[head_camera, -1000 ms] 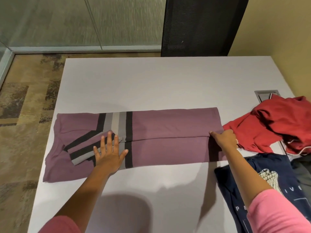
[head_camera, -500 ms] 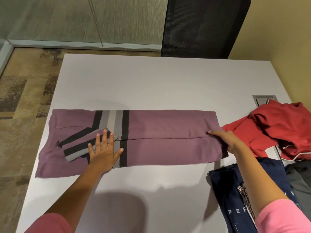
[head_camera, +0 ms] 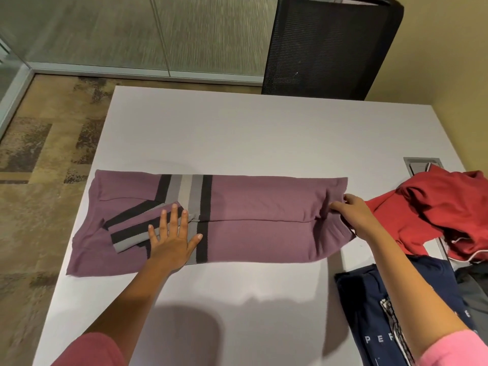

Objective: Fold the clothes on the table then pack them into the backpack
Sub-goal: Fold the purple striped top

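A purple shirt (head_camera: 258,207) with black and grey stripes lies folded into a long strip across the white table (head_camera: 237,133). My left hand (head_camera: 173,239) presses flat on its striped part, fingers spread. My right hand (head_camera: 353,215) grips the shirt's right end, where the cloth is bunched and lifted a little. A red garment (head_camera: 435,207) lies crumpled at the right. A navy printed shirt (head_camera: 369,313) lies at the near right, under my right forearm. No backpack is in view.
A black mesh chair (head_camera: 330,46) stands behind the table's far edge. A grey cable hatch (head_camera: 420,165) sits in the tabletop, partly under the red garment. A dark grey garment (head_camera: 475,289) shows at the right edge. The shirt's left end reaches the table's left edge.
My right hand has closed on the shirt's right end and begun to lift it. The left hand stays pressed on the stripes. The camera has tilted slightly.
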Demonstrator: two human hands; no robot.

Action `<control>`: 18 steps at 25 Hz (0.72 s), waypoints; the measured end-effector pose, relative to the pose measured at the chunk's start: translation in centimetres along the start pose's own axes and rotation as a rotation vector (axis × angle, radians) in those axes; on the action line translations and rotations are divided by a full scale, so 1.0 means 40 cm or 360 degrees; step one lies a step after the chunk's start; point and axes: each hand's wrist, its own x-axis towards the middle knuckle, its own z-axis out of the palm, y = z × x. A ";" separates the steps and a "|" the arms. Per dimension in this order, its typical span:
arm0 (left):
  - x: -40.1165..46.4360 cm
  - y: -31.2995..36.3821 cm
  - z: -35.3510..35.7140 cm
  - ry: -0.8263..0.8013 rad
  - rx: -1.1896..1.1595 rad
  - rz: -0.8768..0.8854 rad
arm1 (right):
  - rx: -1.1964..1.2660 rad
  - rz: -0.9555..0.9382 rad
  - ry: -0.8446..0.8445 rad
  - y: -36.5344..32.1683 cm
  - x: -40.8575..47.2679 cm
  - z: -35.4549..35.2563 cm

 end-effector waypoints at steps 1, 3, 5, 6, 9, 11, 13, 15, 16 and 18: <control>0.001 -0.001 0.003 0.0017 0.0000 0.0002 | -0.0082 -0.0090 0.0009 -0.029 -0.019 0.022; 0.005 -0.005 0.009 0.0058 0.0007 0.0016 | -0.0196 -0.0244 -0.0029 -0.090 -0.066 0.082; 0.010 -0.011 0.014 0.0077 0.0002 0.0040 | -0.0290 -0.0427 -0.0107 -0.143 -0.117 0.163; 0.012 -0.013 0.016 0.0088 -0.0004 0.0056 | -0.0327 -0.0515 -0.0153 -0.167 -0.141 0.210; 0.018 -0.026 0.021 0.0078 0.0018 0.0120 | -0.0412 -0.0701 -0.0274 -0.219 -0.200 0.369; 0.020 -0.030 0.027 0.0047 0.0028 0.0147 | -0.0432 -0.0785 -0.0364 -0.239 -0.232 0.477; 0.020 -0.030 0.033 0.0067 0.0071 0.0147 | -0.0429 -0.0846 -0.0493 -0.238 -0.255 0.570; 0.023 -0.032 0.037 0.0067 0.0144 0.0112 | -0.0495 -0.0836 -0.0697 -0.221 -0.263 0.633; 0.026 -0.035 0.043 0.0085 0.0160 0.0096 | -0.0548 -0.0818 -0.0776 -0.210 -0.265 0.651; 0.029 -0.040 0.047 0.0158 0.0082 0.0109 | -0.0568 -0.0818 -0.0779 -0.193 -0.266 0.659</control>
